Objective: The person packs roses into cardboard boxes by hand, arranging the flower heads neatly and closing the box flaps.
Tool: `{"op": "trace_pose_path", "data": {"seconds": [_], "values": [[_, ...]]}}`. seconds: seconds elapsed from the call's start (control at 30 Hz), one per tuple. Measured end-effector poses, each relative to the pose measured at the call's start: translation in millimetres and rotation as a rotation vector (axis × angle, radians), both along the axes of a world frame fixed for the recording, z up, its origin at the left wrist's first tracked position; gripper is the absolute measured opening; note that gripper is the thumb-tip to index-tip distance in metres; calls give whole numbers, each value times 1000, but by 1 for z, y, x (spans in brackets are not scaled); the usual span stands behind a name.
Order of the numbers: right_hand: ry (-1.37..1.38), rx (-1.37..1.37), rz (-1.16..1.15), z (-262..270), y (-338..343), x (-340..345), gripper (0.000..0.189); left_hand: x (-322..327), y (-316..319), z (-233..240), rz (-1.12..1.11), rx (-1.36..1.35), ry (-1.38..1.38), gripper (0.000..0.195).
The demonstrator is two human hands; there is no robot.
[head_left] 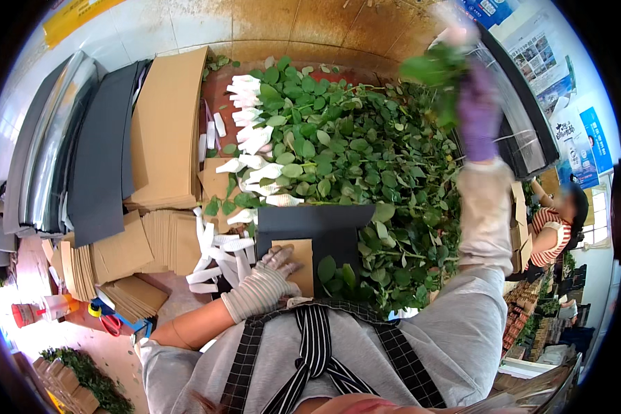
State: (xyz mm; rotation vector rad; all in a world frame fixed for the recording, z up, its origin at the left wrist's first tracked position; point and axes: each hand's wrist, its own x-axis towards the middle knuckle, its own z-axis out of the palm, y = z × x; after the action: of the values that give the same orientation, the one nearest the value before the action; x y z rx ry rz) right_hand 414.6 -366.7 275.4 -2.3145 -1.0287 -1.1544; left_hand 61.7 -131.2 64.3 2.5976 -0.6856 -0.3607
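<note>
My left hand (277,271), in a pale striped glove, rests flat on a small cardboard sheet (304,264). That sheet lies on a black sheet (336,222) in front of my body. My right hand (477,101), in a purple glove, is raised at the far right and blurred. It grips a leafy flower stem (447,67) with a pale, blurred end at the top. Between my hands spreads a thick heap of leafy stems (352,150), probably roses. White mesh sleeves (256,138) cover the stems' left ends. Loose white sleeves (220,259) lie left of my left hand.
Tall cardboard sheets (165,129) and dark sheets (103,150) stand at the left. Below them are smaller cardboard stacks (171,240) and red-handled scissors (111,325). Black wrapped sheets (520,114) line the right wall. Another person (551,233) in a striped top works at the right.
</note>
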Motion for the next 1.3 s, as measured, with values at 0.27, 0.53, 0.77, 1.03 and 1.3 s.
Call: {"op": "trace_pose_path", "data": {"seconds": [0.27,0.53,0.77,1.03,1.3], "values": [[348,-176,378,50,-57,-161,37,-27,-6,-9,132,-166,-56,22],[593,-576,364,-142,0,-243,38,-27,-5,4,159,-177,124,27],[726,-847,317,-186,38,-257,23,-31,-5,-2,168,-170,150,31],[858,-801,421,-210,28,-276,21,-38,8,-5,214,-256,-24,32],[1024,-643,436,-214,27,-276,20,-31,23,-40,258,-203,-226,15]]}}
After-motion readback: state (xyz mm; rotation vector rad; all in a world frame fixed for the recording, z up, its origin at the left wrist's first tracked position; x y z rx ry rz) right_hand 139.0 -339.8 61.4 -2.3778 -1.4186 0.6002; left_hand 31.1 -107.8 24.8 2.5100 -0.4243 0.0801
